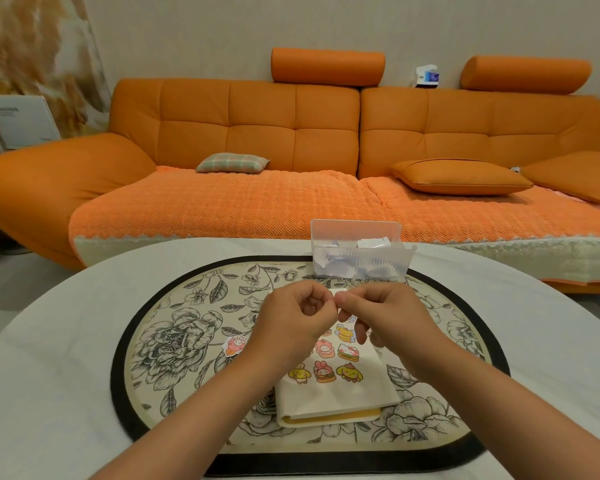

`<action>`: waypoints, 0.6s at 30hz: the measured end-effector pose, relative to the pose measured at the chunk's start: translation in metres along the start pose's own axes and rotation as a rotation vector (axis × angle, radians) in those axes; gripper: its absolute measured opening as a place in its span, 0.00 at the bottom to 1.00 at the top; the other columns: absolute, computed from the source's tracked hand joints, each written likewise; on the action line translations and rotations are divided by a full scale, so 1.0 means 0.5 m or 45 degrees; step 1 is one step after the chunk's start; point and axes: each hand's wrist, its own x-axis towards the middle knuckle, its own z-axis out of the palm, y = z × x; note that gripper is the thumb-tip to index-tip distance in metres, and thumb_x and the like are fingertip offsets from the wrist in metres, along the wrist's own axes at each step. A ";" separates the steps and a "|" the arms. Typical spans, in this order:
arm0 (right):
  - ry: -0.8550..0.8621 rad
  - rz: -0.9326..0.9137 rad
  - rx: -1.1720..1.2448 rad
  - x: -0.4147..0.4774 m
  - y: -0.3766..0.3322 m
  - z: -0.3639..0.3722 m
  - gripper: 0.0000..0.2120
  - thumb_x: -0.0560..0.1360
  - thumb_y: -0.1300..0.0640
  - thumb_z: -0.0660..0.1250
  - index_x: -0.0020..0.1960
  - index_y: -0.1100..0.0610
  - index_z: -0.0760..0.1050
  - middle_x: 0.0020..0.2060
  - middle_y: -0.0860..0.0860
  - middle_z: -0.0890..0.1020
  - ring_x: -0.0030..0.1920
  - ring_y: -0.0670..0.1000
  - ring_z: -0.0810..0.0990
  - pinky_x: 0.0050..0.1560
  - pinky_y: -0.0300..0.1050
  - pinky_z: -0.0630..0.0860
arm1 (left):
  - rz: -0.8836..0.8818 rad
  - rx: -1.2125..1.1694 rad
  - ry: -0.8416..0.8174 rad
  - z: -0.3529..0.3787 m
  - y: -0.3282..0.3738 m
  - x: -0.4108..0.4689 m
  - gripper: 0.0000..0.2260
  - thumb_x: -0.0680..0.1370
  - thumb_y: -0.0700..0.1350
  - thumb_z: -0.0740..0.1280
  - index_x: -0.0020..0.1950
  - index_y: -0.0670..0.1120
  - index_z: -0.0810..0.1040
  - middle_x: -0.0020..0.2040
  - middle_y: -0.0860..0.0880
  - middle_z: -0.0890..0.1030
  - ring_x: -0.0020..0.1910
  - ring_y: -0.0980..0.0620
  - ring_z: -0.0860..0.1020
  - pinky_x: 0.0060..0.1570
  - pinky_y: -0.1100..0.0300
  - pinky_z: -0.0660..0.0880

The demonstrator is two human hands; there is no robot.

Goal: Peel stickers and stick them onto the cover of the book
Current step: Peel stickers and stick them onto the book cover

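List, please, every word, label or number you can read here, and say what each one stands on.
No text is legible.
White carton at far left: dark printed lines, too blurred to read.
Blue and white box on the sofa back: print too small to read.
Book cover: cartoon stickers only, no words visible.
Paper slip pinched between left hand and right hand: no print visible.
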 end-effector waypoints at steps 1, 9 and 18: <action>0.003 -0.007 0.000 0.001 0.001 0.001 0.09 0.77 0.56 0.71 0.40 0.58 0.84 0.35 0.52 0.85 0.25 0.49 0.74 0.25 0.38 0.66 | -0.017 -0.017 0.002 0.001 0.000 0.000 0.08 0.76 0.44 0.71 0.36 0.51 0.80 0.30 0.48 0.79 0.30 0.55 0.75 0.32 0.58 0.74; 0.082 0.051 0.056 0.006 0.005 0.007 0.10 0.78 0.55 0.70 0.41 0.58 0.84 0.34 0.51 0.84 0.25 0.48 0.72 0.26 0.39 0.66 | -0.163 -0.209 -0.057 0.002 0.006 0.002 0.05 0.79 0.42 0.68 0.44 0.45 0.81 0.40 0.45 0.82 0.36 0.51 0.83 0.31 0.56 0.80; 0.175 -0.064 -0.050 0.013 0.008 0.017 0.09 0.76 0.56 0.72 0.39 0.58 0.84 0.26 0.48 0.80 0.24 0.45 0.71 0.24 0.34 0.66 | -0.254 -0.274 -0.051 -0.008 0.008 0.004 0.04 0.77 0.46 0.73 0.47 0.46 0.82 0.46 0.45 0.84 0.39 0.45 0.85 0.29 0.57 0.78</action>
